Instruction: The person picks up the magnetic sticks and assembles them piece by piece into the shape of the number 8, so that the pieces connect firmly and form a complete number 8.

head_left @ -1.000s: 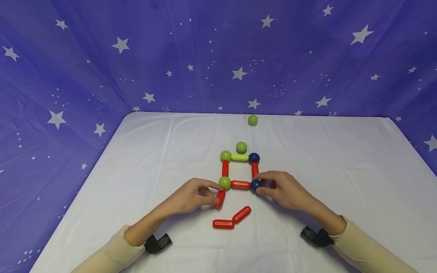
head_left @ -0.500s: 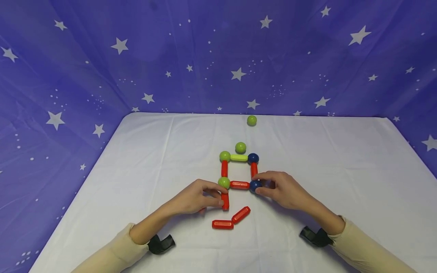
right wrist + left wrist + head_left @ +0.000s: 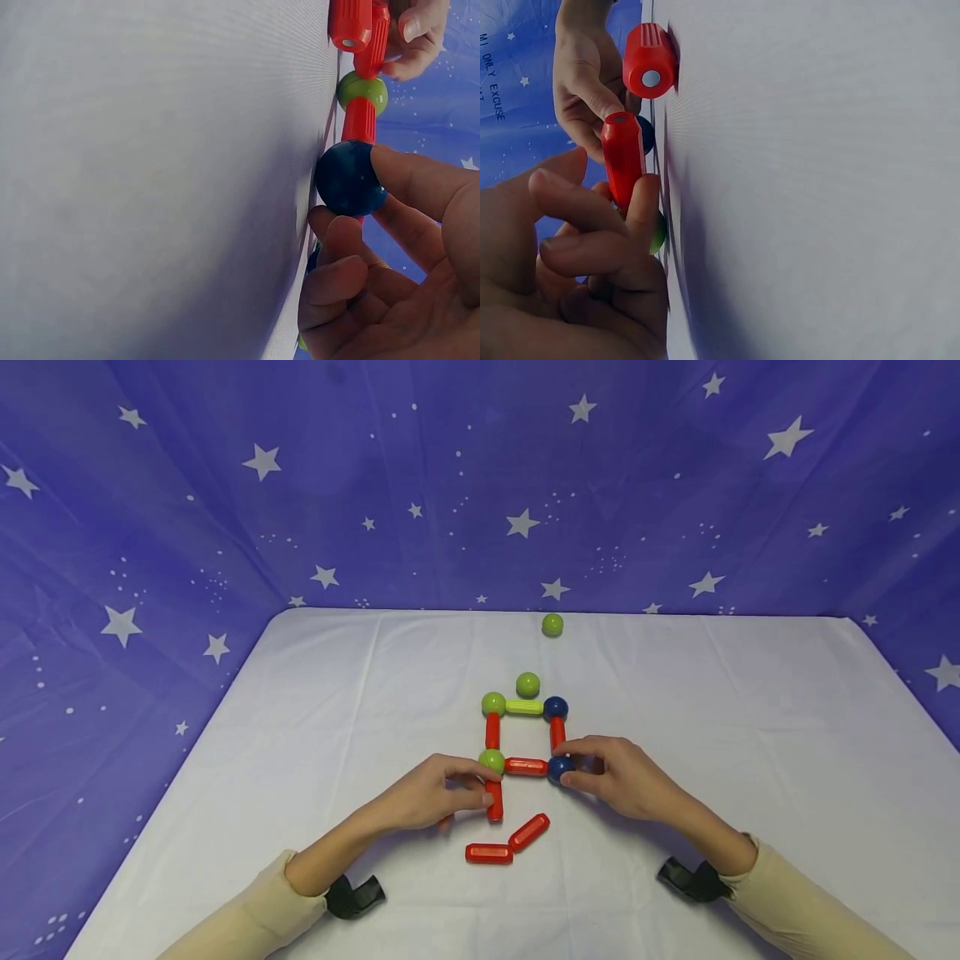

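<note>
In the head view, red magnetic rods, a yellow-green rod and balls form a square frame on the table. My left hand pinches a red magnetic rod, which points toward me from the near-left green ball. One end of that rod shows in the left wrist view, past the fingers. At the near-right corner, my right hand holds a dark blue ball between thumb and fingers. This ball joins the front red rod and the right red rod.
Two loose red rods touch end to end on the white tablecloth, nearer me than the frame. One green ball sits just behind the frame, another green ball by the far edge. A purple starry curtain hangs behind.
The left hand's red rod has swung from a slant to straight in line with the frame's left side, its end at the green ball. The right hand has stayed on the blue ball.
</note>
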A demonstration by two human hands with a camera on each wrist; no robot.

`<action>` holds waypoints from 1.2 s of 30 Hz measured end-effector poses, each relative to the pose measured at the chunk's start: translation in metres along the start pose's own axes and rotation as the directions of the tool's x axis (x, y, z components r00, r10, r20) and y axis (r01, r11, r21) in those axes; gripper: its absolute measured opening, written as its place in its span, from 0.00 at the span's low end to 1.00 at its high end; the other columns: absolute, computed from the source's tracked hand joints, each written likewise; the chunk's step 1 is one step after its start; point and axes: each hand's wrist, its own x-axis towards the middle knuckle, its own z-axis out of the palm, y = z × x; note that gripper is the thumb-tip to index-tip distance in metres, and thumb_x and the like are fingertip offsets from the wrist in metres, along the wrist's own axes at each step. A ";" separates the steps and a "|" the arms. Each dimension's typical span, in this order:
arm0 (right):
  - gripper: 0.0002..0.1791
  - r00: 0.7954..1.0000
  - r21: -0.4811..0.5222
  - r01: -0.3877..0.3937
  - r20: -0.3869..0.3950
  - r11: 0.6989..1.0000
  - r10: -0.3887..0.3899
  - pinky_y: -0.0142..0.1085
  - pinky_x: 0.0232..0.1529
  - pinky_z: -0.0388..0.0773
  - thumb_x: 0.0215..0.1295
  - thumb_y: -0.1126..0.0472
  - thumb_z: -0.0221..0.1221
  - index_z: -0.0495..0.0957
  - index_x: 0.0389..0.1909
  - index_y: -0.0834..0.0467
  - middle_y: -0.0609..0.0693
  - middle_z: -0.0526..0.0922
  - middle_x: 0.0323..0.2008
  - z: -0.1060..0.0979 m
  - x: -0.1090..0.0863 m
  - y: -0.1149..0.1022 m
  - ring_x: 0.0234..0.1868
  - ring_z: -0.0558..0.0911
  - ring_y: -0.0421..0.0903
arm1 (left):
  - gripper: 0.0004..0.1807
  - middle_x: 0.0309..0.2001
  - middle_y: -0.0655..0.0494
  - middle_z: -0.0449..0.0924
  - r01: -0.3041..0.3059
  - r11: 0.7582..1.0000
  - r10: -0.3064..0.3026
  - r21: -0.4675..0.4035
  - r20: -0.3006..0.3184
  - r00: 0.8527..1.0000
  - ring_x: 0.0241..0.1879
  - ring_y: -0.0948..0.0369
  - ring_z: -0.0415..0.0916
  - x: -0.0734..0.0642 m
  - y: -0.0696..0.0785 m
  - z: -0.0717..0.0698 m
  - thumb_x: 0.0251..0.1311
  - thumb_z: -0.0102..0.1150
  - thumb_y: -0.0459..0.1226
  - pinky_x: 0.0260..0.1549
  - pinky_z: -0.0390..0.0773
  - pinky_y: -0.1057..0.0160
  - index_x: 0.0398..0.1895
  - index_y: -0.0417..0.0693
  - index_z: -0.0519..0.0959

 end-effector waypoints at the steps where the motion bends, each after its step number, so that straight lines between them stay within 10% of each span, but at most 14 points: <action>1: 0.18 1.000 0.000 0.000 0.000 1.000 0.000 0.35 0.29 0.72 0.62 0.60 0.68 0.82 0.54 0.55 0.44 0.80 0.37 0.000 0.000 0.000 0.30 0.74 0.45 | 0.15 0.37 0.57 0.81 -0.001 1.000 0.001 0.002 -0.004 1.000 0.13 0.61 0.68 0.000 0.000 0.000 0.66 0.62 0.38 0.18 0.70 0.67 0.54 0.46 0.82; 11: 0.18 1.000 0.001 -0.006 -0.001 1.000 0.006 0.35 0.29 0.72 0.62 0.60 0.67 0.82 0.54 0.54 0.44 0.80 0.37 -0.001 -0.001 0.001 0.30 0.74 0.45 | 0.17 0.43 0.59 0.78 -0.007 0.998 0.001 0.065 0.084 0.997 0.12 0.60 0.65 0.002 0.002 0.005 0.68 0.59 0.42 0.26 0.72 0.65 0.59 0.54 0.81; 36: 0.19 1.000 0.010 -0.016 0.005 1.000 0.016 0.35 0.29 0.72 0.62 0.60 0.67 0.82 0.54 0.54 0.44 0.79 0.37 0.000 0.000 -0.001 0.30 0.74 0.45 | 0.11 0.37 0.59 0.78 -0.024 0.998 0.023 0.050 0.025 0.999 0.21 0.62 0.69 0.001 0.000 0.003 0.66 0.60 0.36 0.25 0.70 0.66 0.49 0.51 0.84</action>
